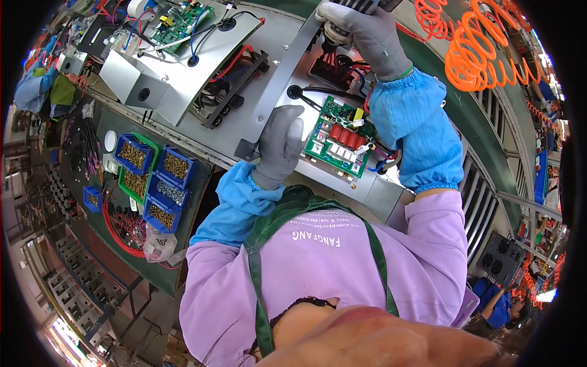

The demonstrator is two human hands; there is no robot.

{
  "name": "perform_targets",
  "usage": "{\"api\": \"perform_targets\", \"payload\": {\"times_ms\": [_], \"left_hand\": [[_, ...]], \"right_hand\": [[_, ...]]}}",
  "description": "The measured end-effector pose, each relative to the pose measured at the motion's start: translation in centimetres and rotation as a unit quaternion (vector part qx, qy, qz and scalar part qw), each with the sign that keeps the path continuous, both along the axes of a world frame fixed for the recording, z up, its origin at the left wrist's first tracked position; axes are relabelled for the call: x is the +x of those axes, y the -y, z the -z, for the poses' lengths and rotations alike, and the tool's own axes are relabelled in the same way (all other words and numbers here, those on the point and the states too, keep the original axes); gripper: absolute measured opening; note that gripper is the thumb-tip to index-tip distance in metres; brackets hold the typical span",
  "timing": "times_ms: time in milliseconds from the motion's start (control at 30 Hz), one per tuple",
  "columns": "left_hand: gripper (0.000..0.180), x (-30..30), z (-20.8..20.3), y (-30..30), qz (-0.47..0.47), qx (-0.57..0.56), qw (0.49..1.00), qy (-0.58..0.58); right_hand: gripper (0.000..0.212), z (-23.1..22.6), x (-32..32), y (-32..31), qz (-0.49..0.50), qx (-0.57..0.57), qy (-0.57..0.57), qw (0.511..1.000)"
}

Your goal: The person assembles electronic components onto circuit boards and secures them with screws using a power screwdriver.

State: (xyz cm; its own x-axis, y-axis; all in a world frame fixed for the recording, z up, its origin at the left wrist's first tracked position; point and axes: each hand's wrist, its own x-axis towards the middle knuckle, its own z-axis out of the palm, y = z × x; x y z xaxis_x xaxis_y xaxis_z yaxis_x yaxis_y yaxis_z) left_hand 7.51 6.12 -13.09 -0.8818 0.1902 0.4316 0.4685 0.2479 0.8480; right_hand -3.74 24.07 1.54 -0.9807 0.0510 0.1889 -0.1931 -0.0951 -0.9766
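A long bent grey metal panel [278, 76] with a black corner foot [246, 150] stands on edge across the workpiece. My left hand [281, 144], in a grey glove, is closed on the panel's near end, with its thumb on the right side. My right hand [370, 37], also gloved, curls over the panel's far end, beside a black ribbed part [358, 5]; its fingertips are partly hidden. Between my arms lies a green circuit board [336, 137] with red cylindrical components [347, 136]. Beyond it sits a black part with red wires [332, 72].
Another opened metal unit [211, 37] with a circuit board stands to the left. Blue bins [177, 166] and a green bin [134, 183] of screws sit on a side table, near red wires [119, 229]. Orange coiled hoses [468, 58] hang at right, above a roller conveyor [480, 202].
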Motion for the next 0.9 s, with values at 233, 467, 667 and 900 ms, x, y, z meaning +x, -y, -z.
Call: {"api": "perform_targets", "payload": {"times_ms": [233, 467, 667, 900], "left_hand": [[0.02, -0.5, -0.2, -0.2, -0.008, -0.013, 0.995, -0.096], [0.017, -0.2, 0.2, -0.3, 0.027, 0.008, 0.999, -0.042], [0.018, 1.1, -1.3, 0.1, 0.052, 0.013, 0.999, -0.005], [0.036, -1.2, -15.8, 6.5, 0.285, 0.264, 0.878, -0.281]], "right_hand": [[0.022, -0.1, 0.0, -0.2, -0.047, -0.003, -0.02, 0.999], [0.03, -0.5, 0.2, 0.1, -0.01, -0.024, -0.034, 0.999], [0.034, -6.5, 5.2, 0.4, 0.034, -0.07, -0.101, 0.992], [0.017, -1.7, 7.9, -5.2, 0.029, 0.094, -0.142, 0.985]]}}
